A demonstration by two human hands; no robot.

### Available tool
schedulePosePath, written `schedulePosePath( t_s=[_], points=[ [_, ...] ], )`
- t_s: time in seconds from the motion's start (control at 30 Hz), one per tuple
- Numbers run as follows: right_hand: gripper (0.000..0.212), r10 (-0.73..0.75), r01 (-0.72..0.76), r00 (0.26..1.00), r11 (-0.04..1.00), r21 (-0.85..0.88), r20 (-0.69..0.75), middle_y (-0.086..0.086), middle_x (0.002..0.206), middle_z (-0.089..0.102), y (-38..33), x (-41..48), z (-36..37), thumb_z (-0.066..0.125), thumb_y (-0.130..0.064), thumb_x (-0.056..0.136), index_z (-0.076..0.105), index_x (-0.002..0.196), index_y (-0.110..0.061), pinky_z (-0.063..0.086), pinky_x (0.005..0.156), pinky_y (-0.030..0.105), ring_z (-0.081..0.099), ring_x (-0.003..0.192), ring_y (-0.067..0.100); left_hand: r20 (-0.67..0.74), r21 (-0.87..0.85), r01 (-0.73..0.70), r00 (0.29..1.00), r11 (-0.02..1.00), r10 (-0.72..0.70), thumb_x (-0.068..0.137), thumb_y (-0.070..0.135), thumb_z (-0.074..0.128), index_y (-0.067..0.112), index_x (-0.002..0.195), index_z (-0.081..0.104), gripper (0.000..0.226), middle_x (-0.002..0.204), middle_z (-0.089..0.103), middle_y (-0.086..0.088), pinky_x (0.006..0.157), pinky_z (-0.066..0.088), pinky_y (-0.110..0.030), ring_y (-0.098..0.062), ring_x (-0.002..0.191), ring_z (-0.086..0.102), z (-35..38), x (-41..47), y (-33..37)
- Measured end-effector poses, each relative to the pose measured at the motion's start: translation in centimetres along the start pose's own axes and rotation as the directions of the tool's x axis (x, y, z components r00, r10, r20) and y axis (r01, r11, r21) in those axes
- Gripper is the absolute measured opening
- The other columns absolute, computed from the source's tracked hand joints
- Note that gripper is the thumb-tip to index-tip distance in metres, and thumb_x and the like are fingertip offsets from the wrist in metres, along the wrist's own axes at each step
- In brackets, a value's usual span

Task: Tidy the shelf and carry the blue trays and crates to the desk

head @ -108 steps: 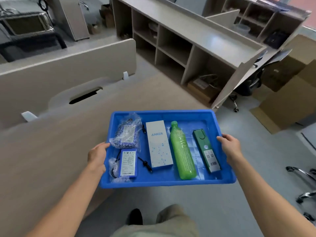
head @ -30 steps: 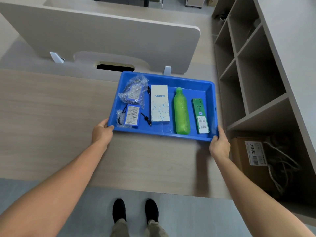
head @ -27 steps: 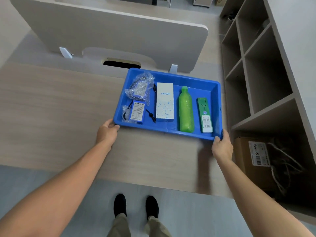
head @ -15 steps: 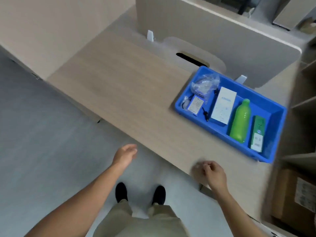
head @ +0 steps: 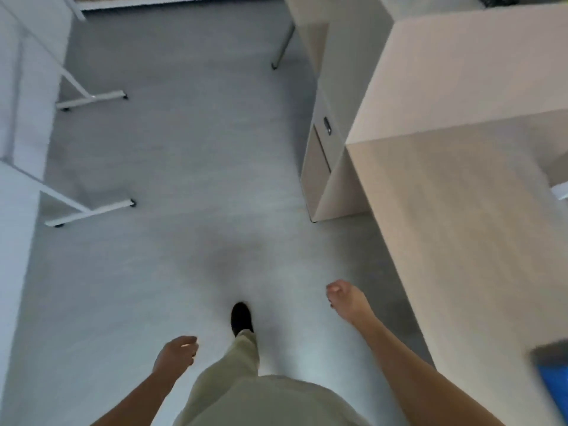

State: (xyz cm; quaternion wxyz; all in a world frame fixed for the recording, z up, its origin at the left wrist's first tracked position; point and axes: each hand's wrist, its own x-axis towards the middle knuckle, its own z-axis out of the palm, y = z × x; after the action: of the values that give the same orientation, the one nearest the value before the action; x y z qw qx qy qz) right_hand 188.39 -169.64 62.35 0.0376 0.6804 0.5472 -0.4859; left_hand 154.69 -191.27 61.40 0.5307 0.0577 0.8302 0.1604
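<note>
Blue tray (head: 553, 379): only a blurred corner shows, well to the right of the right hand (head: 345, 302) and past its forearm; cut by the picture's edge; it lies on the desk (head: 461, 226); long axis and heading cannot be told
Look: plain bright blue; contents out of view
Right hand: fingers loosely curled, holding nothing; over the floor (head: 184, 179), left of the desk's edge
Left hand (head: 175, 353): loosely curled, empty
Around: black shoe (head: 241, 316) between the hands; drawer cabinet (head: 319, 167) ahead of the right hand; white frame legs (head: 89, 210) ahead of the left hand
In the way: desk top lies between right forearm and tray
</note>
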Motion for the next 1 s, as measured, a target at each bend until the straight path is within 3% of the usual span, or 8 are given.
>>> schedulePosePath(
  t_s=[0.13, 0.27, 0.4, 0.47, 0.57, 0.7, 0.83, 1.0],
  points=[
    [0.013, -0.051, 0.051, 0.999, 0.996, 0.071, 0.006, 0.001, 0.081, 0.070, -10.4, 6.0, 1.3, 0.062, -0.020, 0.083, 0.066, 0.078, -0.031, 0.055, 0.083, 0.047, 0.070, 0.075, 0.025, -0.044, -0.049, 0.104, 0.993, 0.993, -0.107, 0.092, 0.000, 0.054, 0.005, 0.110, 0.063, 0.021, 0.099, 0.063, -0.013, 0.060, 0.045, -0.026, -0.022, 0.075, 0.057, -7.1, 2.2, 0.8],
    [0.008, -0.034, 0.032, 0.999, 0.998, 0.048, 0.034, -0.003, 0.076, 0.069, -16.2, 10.6, 1.9, 0.062, -0.025, 0.080, 0.067, 0.079, -0.031, 0.055, 0.080, 0.043, 0.070, 0.068, 0.018, -0.053, -0.086, 0.193, 0.979, 0.977, -0.198, 0.089, -0.003, 0.059, -0.007, 0.099, 0.068, 0.014, 0.065, 0.064, -0.008, 0.056, 0.037, -0.026, -0.022, 0.057, 0.051, -10.9, 6.6, 5.9],
    [0.007, 0.109, -0.111, 0.992, 0.994, 0.023, 0.061, 0.005, 0.083, 0.071, -17.4, 16.3, 1.5, 0.062, -0.024, 0.081, 0.069, 0.080, -0.026, 0.057, 0.068, 0.039, 0.070, 0.066, 0.021, 0.012, -0.122, 0.108, 0.994, 0.987, -0.108, 0.092, 0.005, 0.055, 0.012, 0.109, 0.063, 0.020, 0.102, 0.064, -0.012, 0.053, 0.045, -0.023, -0.016, 0.069, 0.056, -11.9, 10.4, 18.7],
    [0.007, 0.185, -0.187, 0.979, 0.982, 0.018, 0.090, 0.008, 0.084, 0.071, -17.8, 19.5, 0.9, 0.063, -0.023, 0.080, 0.069, 0.080, -0.022, 0.054, 0.062, 0.033, 0.069, 0.065, 0.023, 0.037, -0.146, 0.045, 0.999, 0.988, -0.040, 0.091, 0.008, 0.058, 0.012, 0.106, 0.065, 0.017, 0.092, 0.065, -0.009, 0.049, 0.041, -0.019, -0.018, 0.066, 0.056, -12.4, 13.5, 25.7],
    [0.007, 0.270, -0.269, 0.954, 0.963, -0.022, 0.130, 0.006, 0.070, 0.067, -20.3, 24.5, -1.0, 0.065, -0.014, 0.085, 0.069, 0.079, -0.015, 0.051, 0.062, 0.033, 0.063, 0.060, 0.022, 0.046, -0.178, -0.047, 0.997, 0.983, 0.056, 0.089, 0.016, 0.062, 0.015, 0.111, 0.067, 0.022, 0.084, 0.066, -0.005, 0.054, 0.036, -0.023, -0.019, 0.069, 0.061, -13.7, 18.9, 36.6],
    [0.024, 0.319, -0.319, 0.935, 0.947, -0.022, 0.154, 0.003, 0.056, 0.059, -27.7, 32.0, -5.1, 0.060, 0.002, 0.092, 0.064, 0.072, -0.009, 0.042, 0.052, 0.025, 0.054, 0.050, 0.021, -0.023, -0.293, -0.120, 0.993, 0.948, 0.119, 0.091, 0.011, 0.061, 0.012, 0.113, 0.066, 0.022, 0.084, 0.064, -0.006, 0.049, 0.040, -0.017, -0.016, 0.067, 0.057, -17.1, 24.1, 50.0],
    [0.019, 0.227, -0.216, 0.959, 0.973, -0.077, 0.169, 0.006, 0.080, 0.064, -42.2, 37.9, -9.4, 0.056, -0.014, 0.094, 0.057, 0.078, -0.023, 0.052, 0.064, 0.026, 0.062, 0.072, 0.023, -0.080, -0.325, -0.107, 0.993, 0.940, 0.086, 0.092, 0.011, 0.061, 0.006, 0.114, 0.066, 0.023, 0.081, 0.063, -0.007, 0.045, 0.038, -0.015, -0.017, 0.064, 0.055, -21.7, 26.8, 58.4],
    [0.020, 0.000, 0.027, 0.983, 0.989, -0.145, 0.183, 0.009, 0.069, 0.060, -61.4, 50.5, -11.5, 0.055, -0.013, 0.090, 0.058, 0.071, -0.012, 0.050, 0.059, 0.034, 0.058, 0.060, 0.022, -0.079, -0.390, 0.022, 0.995, 0.920, -0.058, 0.095, 0.002, 0.053, -0.003, 0.114, 0.063, 0.023, 0.081, 0.060, -0.012, 0.040, 0.037, -0.013, -0.019, 0.063, 0.051, -26.5, 30.6, 63.0]
  ],
)
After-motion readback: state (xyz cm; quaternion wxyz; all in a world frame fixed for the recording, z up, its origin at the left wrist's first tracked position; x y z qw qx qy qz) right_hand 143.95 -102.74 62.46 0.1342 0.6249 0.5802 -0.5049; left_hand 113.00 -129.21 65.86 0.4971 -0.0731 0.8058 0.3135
